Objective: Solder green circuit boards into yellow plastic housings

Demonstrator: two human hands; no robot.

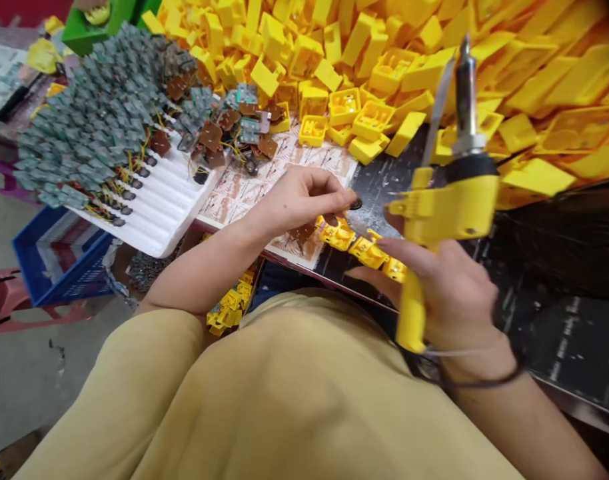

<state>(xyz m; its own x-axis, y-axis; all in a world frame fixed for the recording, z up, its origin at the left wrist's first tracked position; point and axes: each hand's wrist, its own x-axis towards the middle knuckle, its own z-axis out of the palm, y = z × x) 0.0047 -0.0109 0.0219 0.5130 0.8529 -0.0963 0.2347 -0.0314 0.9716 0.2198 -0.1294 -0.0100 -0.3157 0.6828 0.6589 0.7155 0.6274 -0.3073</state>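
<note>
My right hand [449,293] is wrapped round the handle of a yellow soldering gun [447,200], whose metal tip points up and away. My left hand [304,197] reaches over the table with its fingers pinched on a small dark round part [355,203]. Just below the two hands lie several small yellow plastic housings [367,250] on the dark work surface. A small brown circuit board [302,232] lies under my left hand.
A huge heap of yellow plastic housings [384,53] fills the back. Several small circuit boards with wires [104,113] are piled on a white foam tray [159,207] at the left. A blue crate [59,257] stands on the floor. More yellow parts [229,310] sit beneath the table edge.
</note>
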